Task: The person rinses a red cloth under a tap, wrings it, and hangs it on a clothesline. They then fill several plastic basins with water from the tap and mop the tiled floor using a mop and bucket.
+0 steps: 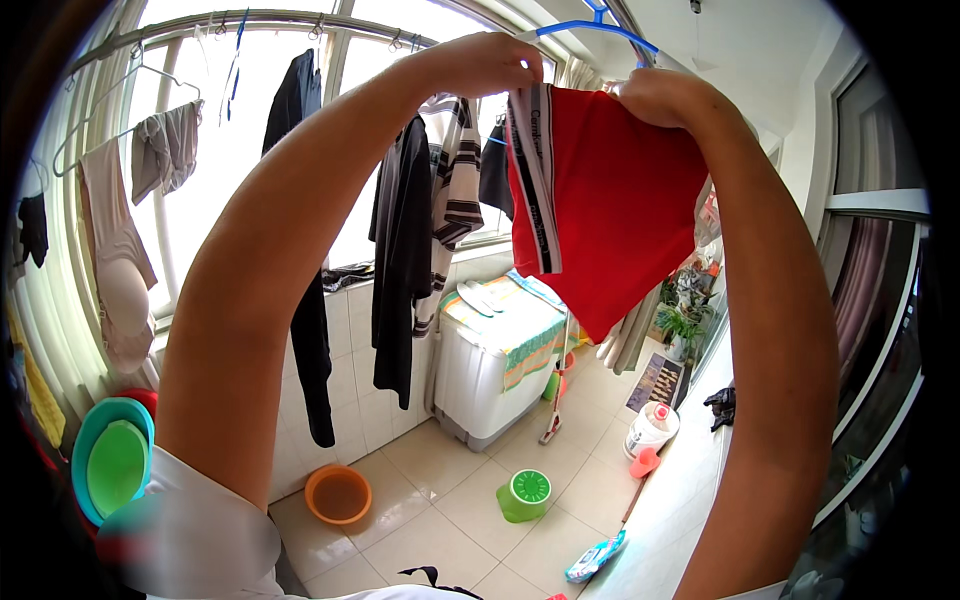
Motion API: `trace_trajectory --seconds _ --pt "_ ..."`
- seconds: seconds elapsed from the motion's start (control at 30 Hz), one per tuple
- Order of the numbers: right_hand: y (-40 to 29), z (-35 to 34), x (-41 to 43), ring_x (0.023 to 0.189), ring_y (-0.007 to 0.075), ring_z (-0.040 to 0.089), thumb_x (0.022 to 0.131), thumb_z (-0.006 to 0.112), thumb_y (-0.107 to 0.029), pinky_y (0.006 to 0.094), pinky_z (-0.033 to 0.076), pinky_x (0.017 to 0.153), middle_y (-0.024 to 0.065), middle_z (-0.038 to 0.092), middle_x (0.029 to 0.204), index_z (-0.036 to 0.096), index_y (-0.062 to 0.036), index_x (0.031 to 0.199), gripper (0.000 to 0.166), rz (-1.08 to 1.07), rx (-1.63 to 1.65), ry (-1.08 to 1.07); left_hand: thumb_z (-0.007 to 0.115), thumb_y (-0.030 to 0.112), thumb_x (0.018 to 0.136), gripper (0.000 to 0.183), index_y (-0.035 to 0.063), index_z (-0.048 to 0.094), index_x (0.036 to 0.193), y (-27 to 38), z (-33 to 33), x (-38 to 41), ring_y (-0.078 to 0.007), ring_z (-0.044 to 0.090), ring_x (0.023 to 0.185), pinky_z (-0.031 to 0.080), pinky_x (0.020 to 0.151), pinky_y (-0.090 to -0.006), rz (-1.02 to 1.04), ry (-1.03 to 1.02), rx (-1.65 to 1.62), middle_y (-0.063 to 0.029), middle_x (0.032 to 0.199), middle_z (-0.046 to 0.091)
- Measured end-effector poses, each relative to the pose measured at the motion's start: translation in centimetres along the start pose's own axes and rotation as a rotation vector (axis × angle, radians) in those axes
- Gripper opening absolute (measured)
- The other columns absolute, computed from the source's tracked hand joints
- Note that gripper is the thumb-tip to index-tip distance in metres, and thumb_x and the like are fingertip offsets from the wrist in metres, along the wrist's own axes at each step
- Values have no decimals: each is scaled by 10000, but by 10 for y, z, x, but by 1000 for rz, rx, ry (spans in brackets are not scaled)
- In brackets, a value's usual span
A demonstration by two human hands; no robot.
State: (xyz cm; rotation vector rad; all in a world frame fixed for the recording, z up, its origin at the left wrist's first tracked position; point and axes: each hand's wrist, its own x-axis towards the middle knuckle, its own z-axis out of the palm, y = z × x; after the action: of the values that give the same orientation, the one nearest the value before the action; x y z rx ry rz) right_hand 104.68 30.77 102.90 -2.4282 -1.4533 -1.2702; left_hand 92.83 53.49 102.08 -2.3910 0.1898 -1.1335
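Both my arms are raised. Between my hands hangs a red garment (615,195) with a white and black lettered band down its left side. My left hand (491,66) pinches the garment's upper left corner beside that band. With its fingers closed on the upper edge, my right hand (660,97) holds the other side. Just above and behind the hands is a blue hanger (596,25); whether the garment is fastened to it cannot be told. Left of the garment hang a striped shirt (459,202) and a black garment (405,262).
A metal rail (277,19) carries hangers and laundry along the window. Below stand a white washing machine (480,375) covered with a towel, an orange basin (338,495), a green stool (525,495) and a white bucket (651,429). A glazed window frame (877,202) is at right.
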Motion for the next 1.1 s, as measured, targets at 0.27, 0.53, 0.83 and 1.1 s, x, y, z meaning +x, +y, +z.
trace_trajectory --seconds 0.27,0.53,0.83,1.1 --pt "-21 -18 -21 1018 345 621 973 331 -300 430 445 929 222 627 1143 645 -3 1128 458 42 -46 -124 578 248 877 200 80 655 954 38 -16 -13 -234 678 767 543 700 -358 -364 132 -255 -115 868 697" --pt "-20 -18 -27 1101 338 596 994 331 -345 425 423 973 187 613 1220 627 -27 1188 476 66 65 -142 619 304 859 250 79 709 920 37 -22 -11 -152 627 650 515 645 -319 -305 108 -156 -75 709 657" --pt "-16 -20 -18 820 336 672 1025 327 -385 442 500 838 219 677 934 675 19 1036 534 -76 -71 -43 643 231 787 221 59 716 905 16 -28 17 -311 677 887 539 791 -429 -368 21 405 -182 910 687" --pt "-10 -7 -18 615 306 654 1000 373 -454 427 532 715 195 659 740 706 -6 872 574 -54 114 221 670 241 765 244 59 707 922 54 -54 5 -309 675 876 542 760 -418 -581 -24 287 -153 900 693"
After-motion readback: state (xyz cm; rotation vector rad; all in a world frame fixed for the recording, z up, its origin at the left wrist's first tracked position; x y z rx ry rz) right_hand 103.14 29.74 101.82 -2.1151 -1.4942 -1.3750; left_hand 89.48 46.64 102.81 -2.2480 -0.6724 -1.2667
